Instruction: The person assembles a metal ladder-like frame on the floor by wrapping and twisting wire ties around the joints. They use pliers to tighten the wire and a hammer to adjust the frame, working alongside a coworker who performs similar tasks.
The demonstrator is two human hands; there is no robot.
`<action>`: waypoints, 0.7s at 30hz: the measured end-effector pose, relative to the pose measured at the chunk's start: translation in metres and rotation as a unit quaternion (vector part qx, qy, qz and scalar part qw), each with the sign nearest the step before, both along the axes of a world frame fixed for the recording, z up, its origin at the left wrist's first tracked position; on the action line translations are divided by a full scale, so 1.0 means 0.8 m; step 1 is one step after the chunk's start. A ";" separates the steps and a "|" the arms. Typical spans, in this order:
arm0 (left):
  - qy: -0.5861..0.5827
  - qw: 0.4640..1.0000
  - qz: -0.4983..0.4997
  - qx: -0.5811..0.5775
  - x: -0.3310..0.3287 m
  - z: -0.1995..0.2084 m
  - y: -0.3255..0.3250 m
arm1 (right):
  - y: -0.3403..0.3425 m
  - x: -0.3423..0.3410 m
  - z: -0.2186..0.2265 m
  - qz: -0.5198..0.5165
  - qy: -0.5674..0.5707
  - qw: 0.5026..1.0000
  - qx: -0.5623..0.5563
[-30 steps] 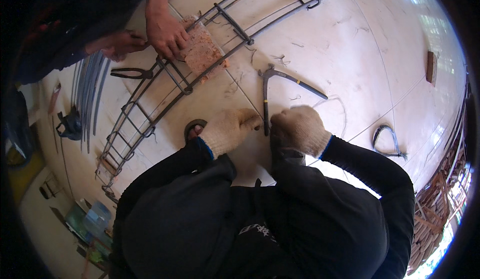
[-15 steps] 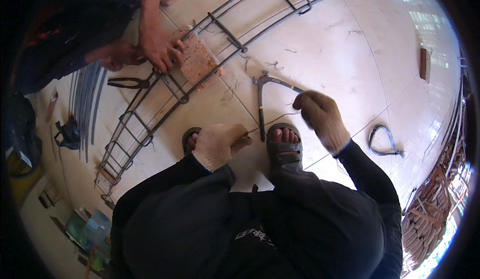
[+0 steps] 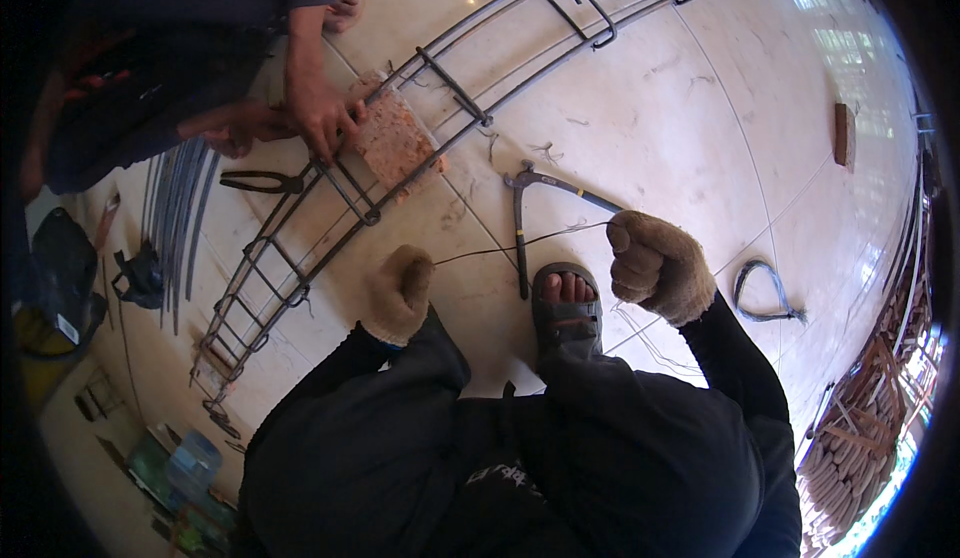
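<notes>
Thin wire [image 3: 480, 253] is held stretched, clamped in the curled gloved left hand [image 3: 402, 296] and the closed gloved right hand [image 3: 660, 268]. Its span is seen just beyond the sandalled right foot [image 3: 568, 293], across one handle [image 3: 519, 226] of the pincers [image 3: 570, 190]. Farther off, rebar cage [image 3: 454, 86] is supported on reddish block [image 3: 395, 138], touched by co-worker's hand [image 3: 322, 113].

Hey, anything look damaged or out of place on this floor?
Mildly: what look like bent wire scraps lie loose on the tile floor, just beyond the spread-handled pincers. They're scattered singly, like litter, unlike the looped wire bundle to the right. No spill stands out.
</notes>
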State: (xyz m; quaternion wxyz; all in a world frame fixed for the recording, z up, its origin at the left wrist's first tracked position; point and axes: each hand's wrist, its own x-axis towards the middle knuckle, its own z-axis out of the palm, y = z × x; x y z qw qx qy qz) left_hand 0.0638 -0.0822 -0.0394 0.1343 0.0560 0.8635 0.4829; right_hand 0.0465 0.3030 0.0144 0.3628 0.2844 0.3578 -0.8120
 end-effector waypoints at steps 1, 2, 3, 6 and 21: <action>0.034 0.999 -0.012 -0.001 0.000 -0.005 -0.003 | -0.003 -0.004 0.004 0.004 -0.011 1.000 0.027; 0.065 0.998 -0.018 0.013 -0.001 -0.008 -0.006 | -0.006 -0.008 0.007 0.038 0.033 0.997 0.059; 0.052 0.999 -0.009 -0.006 0.000 -0.009 -0.009 | -0.009 -0.010 0.007 0.072 0.075 0.990 0.090; -0.033 0.997 0.066 -0.024 0.004 -0.004 -0.026 | 0.008 -0.015 0.000 0.180 0.279 0.922 0.198; -0.117 0.948 0.060 -0.289 0.030 -0.021 -0.130 | 0.413 0.025 0.007 -0.020 -0.072 0.773 0.630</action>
